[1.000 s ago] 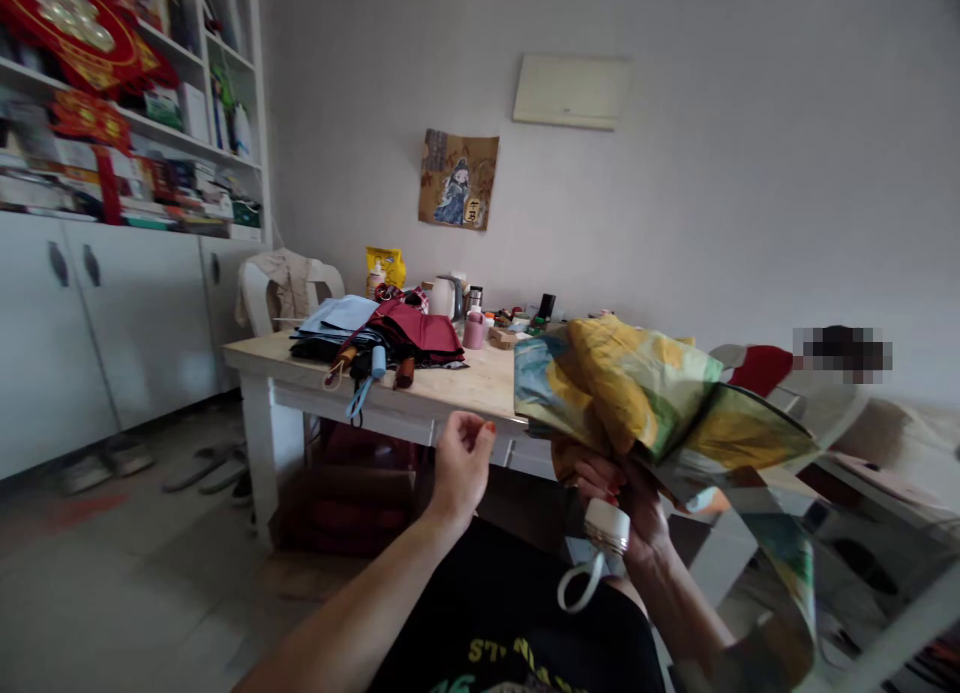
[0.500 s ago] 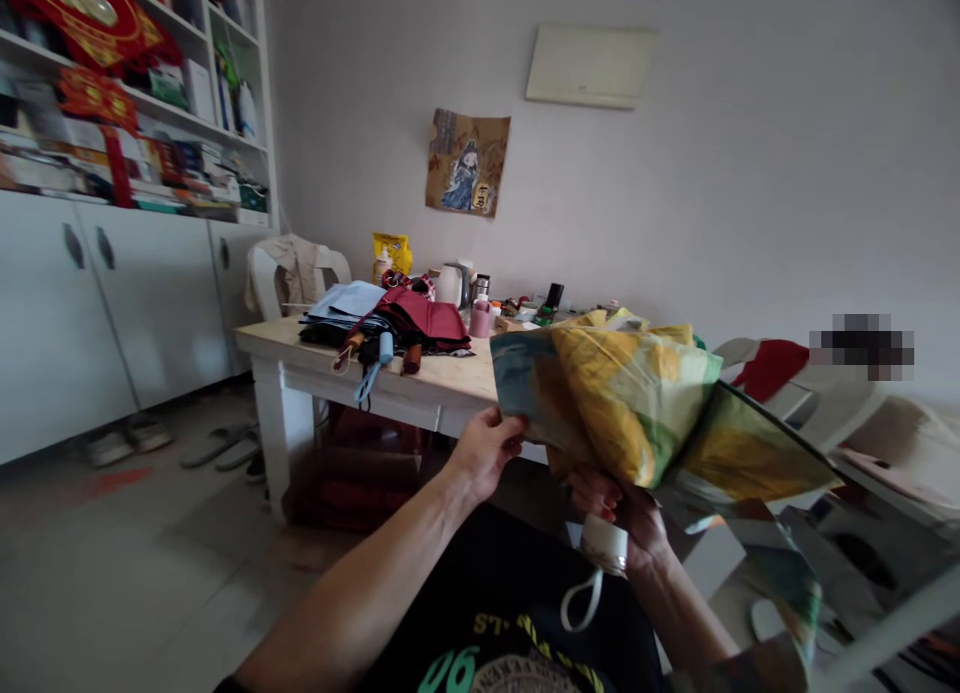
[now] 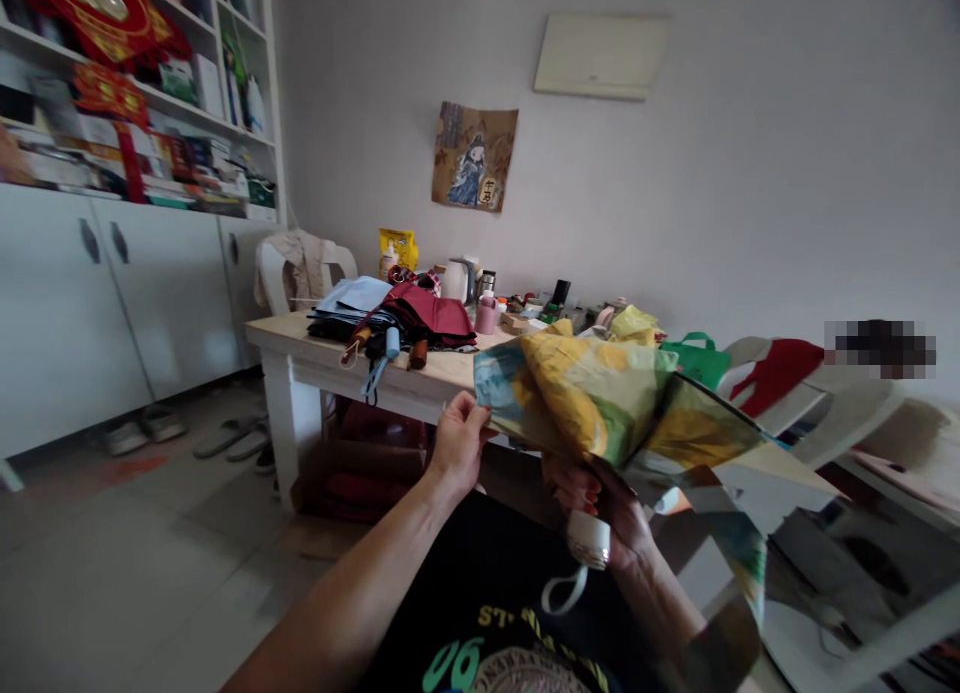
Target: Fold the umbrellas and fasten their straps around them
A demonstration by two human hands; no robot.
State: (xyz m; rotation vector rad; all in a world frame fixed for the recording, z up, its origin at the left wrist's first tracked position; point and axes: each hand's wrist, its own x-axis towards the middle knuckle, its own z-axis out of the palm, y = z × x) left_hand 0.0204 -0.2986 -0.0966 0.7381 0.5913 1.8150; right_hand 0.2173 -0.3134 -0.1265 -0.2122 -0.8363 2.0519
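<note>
A folding umbrella (image 3: 600,383) with a yellow, green and blue patterned canopy is held over my lap, its panels loose and partly spread. My right hand (image 3: 592,503) is closed around it just above the white handle (image 3: 589,540), from which a pale wrist strap hangs. With thumb and fingers, my left hand (image 3: 460,438) pinches the blue-and-yellow edge of a canopy panel at the left. One loose panel droops below my right forearm. Where the shaft runs is hidden by the cloth.
Folded umbrellas (image 3: 397,318) in light blue, dark red and black lie on the table (image 3: 450,378), handles over its front edge. Behind them are a kettle (image 3: 457,280), a pink bottle (image 3: 486,314) and clutter. White chairs (image 3: 862,413) and another person's head are at right.
The umbrella and both my hands have shifted left and slightly nearer to me. The view has turned a little, showing more of the green bag on the right. Both grips stay.
</note>
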